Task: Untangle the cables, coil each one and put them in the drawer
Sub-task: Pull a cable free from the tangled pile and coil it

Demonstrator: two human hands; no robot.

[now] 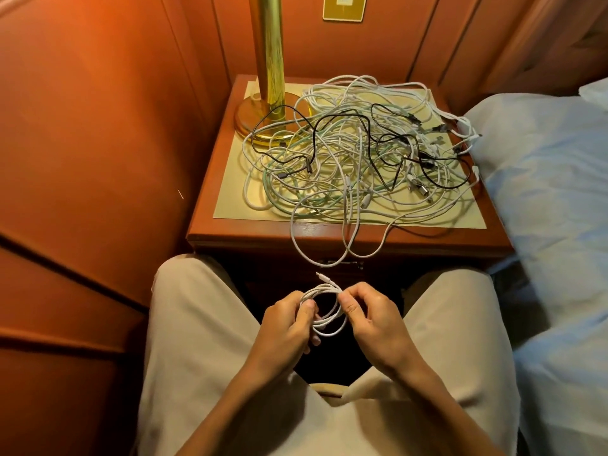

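Item: white coiled cable (325, 311), small loop, pinched in both grips, left hand (289, 324) and right hand (371, 320), above the lap. Beyond the grips: tangled cables (355, 153) heaped on the surface (411, 238), loops hanging over its near edge, beside brass lamp base (263, 116).

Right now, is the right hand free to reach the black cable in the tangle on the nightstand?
Probably not yet. The right hand pinches the white coil that the left hand also holds. Nothing blocks the way to the black cable, which lies atop the pile, once the grip is released.
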